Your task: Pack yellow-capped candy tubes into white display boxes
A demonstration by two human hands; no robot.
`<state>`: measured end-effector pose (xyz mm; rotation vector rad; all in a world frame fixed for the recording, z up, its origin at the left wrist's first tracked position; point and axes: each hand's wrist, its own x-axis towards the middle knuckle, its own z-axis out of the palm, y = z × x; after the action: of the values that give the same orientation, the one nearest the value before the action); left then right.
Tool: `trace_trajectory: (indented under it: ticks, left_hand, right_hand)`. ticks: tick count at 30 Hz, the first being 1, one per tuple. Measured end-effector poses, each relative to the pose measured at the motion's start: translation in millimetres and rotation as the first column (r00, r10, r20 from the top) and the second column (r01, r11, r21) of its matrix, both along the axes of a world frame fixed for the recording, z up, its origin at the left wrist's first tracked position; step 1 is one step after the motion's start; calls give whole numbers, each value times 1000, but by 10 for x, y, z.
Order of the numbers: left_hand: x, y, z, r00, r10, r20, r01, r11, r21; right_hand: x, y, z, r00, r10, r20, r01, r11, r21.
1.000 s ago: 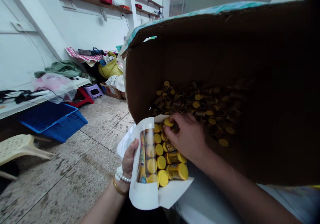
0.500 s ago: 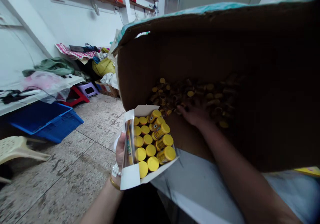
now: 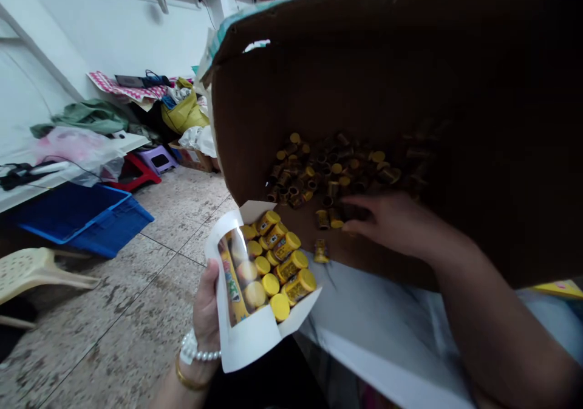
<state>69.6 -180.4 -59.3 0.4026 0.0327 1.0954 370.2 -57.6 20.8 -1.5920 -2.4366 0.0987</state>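
My left hand, with a pearl bracelet and a gold bangle, grips the left side of a white windowed box. Rows of small jars with yellow lids fill the box, some lying at an angle on the right side. My right hand reaches into a large brown carton, thumb and fingers apart, beside a few loose jars. More small jars lie heaped deeper in the carton. One jar rests at the carton's front edge, near the white box.
The carton lies on its side on a pale marbled surface. On the left are a blue crate, a cream stool, a red stool and a purple stool. Bags and cloths are piled behind.
My right hand has drawn back from the heap toward the carton's front, and loose jars now show near the opening. The white box has tilted, its windowed flap turning over the left jars.
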Motion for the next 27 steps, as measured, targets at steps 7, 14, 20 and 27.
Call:
trace_trajectory:
  ticks: [7, 14, 20, 27]
  left_hand:
    - [-26, -1, -29, 1000, 28, -14, -27, 999, 33]
    - [-94, 0, -204, 994, 88, -69, -89, 996, -19]
    - [-13, -122, -201, 1000, 19, -7, -19, 1000, -14]
    - [105, -296, -130, 998, 54, -35, -58, 988, -145]
  right_hand:
    - [-378, 164, -292, 924, -28, 381, 105, 977, -183]
    - [-201, 294, -260, 973, -127, 195, 134, 991, -23]
    - [-604, -250, -105, 752, 251, -610, -199, 968, 153]
    - [-936, -582, -76, 708, 489, -509, -390, 872, 294]
